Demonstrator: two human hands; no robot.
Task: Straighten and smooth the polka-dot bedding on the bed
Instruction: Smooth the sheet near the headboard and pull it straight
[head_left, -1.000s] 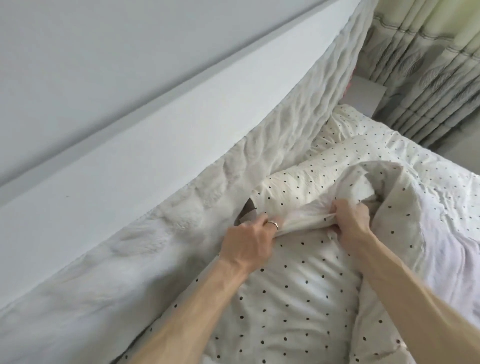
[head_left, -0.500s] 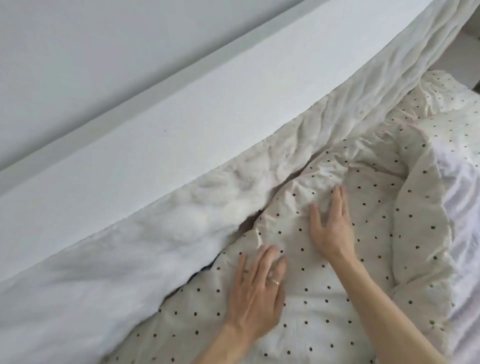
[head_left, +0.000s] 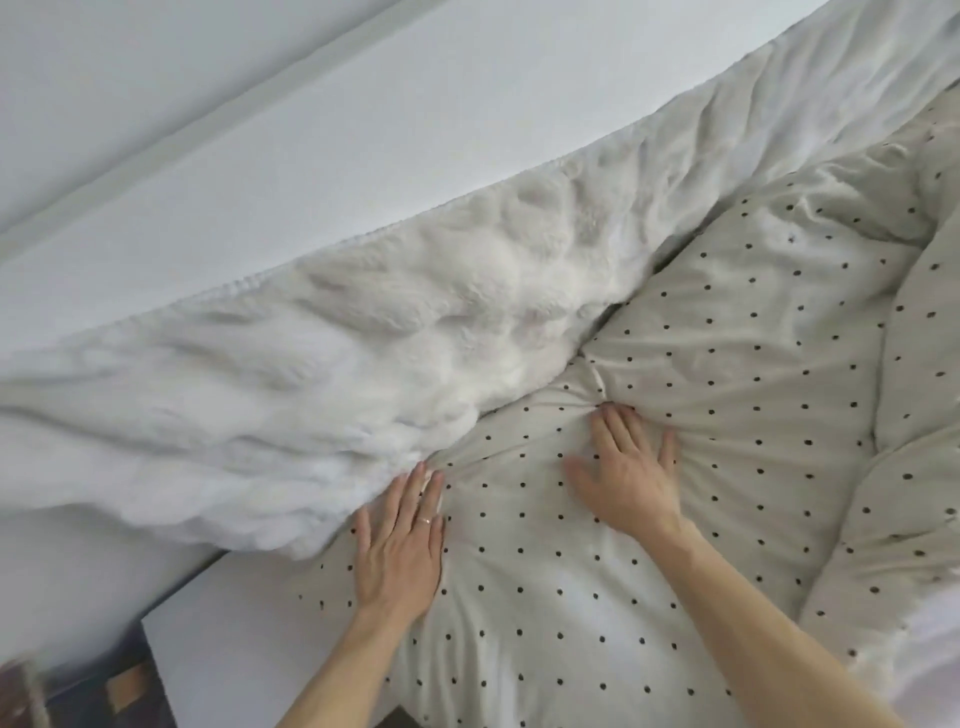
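1. Two hands lay flat on the bedding (head_left: 727, 364): the left hand (head_left: 400, 545) at 7 o'clock, fingers straight and close together, with one ring (head_left: 424, 520); the right hand (head_left: 628, 478) at 4 o'clock, fingers straight and spread.
2. The one bedding filled the view from 6 to 2 o'clock. It looked soft, light and puffy, so probably it wrinkles easily; better to press with flat palms or pinch its edge.
3. One fluffy cover (head_left: 337, 374) touched it at 10 o'clock; beyond stood one wall (head_left: 363, 130).
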